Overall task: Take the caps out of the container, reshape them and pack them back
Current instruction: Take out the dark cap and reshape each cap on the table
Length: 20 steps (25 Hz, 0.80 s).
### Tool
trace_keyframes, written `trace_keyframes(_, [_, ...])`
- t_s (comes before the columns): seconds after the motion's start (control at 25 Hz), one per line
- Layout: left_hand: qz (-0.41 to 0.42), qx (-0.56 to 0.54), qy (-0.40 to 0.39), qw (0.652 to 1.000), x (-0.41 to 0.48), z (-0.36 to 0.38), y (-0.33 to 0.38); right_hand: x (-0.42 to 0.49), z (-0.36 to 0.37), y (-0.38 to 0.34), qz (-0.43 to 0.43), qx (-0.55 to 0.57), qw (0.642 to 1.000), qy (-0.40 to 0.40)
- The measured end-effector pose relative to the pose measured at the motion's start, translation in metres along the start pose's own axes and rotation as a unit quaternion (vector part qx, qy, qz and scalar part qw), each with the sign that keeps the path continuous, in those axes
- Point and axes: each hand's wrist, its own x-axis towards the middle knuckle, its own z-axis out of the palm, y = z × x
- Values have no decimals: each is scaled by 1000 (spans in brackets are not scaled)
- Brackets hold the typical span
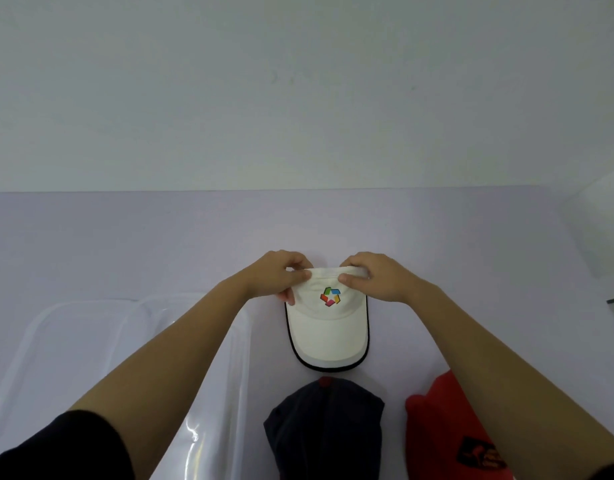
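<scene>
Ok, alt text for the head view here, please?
Both hands, left hand and right hand, pinch the crown of a white cap on a table. A navy cap, red cap and clear container lie nearer.

Container [132, 341] lies left of three caps [328, 327] on the table [125, 244]
</scene>
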Motion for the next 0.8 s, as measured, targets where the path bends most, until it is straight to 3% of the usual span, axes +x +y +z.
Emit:
trace_keyframes(0.16, [-26,-149,-16,988,0,11,12,0,-1,-12,9,113,993,-36])
trace_keyframes(0.24, [-24,-167,-18,985,0,13,12,-2,0,-13,9,135,990,-38])
trace_keyframes(0.48, [-17,-126,-3,992,-6,5,6,-6,1,-7,-23,127,991,31])
trace_keyframes(0.6, [-32,-83,24,996,-7,-3,-8,-6,2,5,-28,52,996,61])
trace_keyframes(0.8, [-13,-21,50,998,-6,-1,-14,-4,4,9,-24,17,998,63])
